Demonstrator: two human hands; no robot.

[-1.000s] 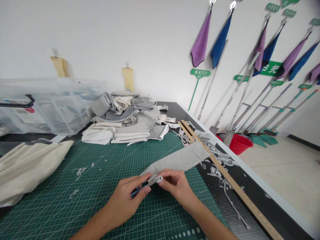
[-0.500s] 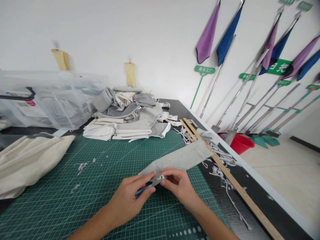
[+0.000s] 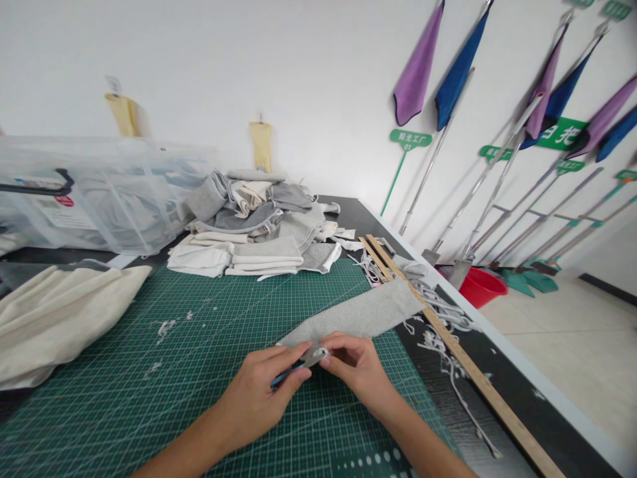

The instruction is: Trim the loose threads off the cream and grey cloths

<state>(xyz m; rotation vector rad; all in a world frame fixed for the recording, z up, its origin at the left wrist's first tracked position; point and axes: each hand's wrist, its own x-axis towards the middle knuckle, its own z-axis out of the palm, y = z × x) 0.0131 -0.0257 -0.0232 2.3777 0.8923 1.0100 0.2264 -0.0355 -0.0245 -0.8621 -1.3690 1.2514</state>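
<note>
One blade [image 3: 314, 358], blue-handled, is gripped in the left hand [image 3: 259, 386], while the right hand [image 3: 357, 368] pinches the near edge of a grey cloth [image 3: 355, 313], which lies across the right side of a green mat [image 3: 219, 332], its far end reaching a wooden strip [image 3: 472, 372].

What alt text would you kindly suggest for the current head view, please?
A person's left hand holds a small blue-and-metal tool at the near edge of a grey cloth, which the right hand pinches, over a green gridded mat. Beyond, a heap of fabric lies beside a clear plastic bin.
</note>
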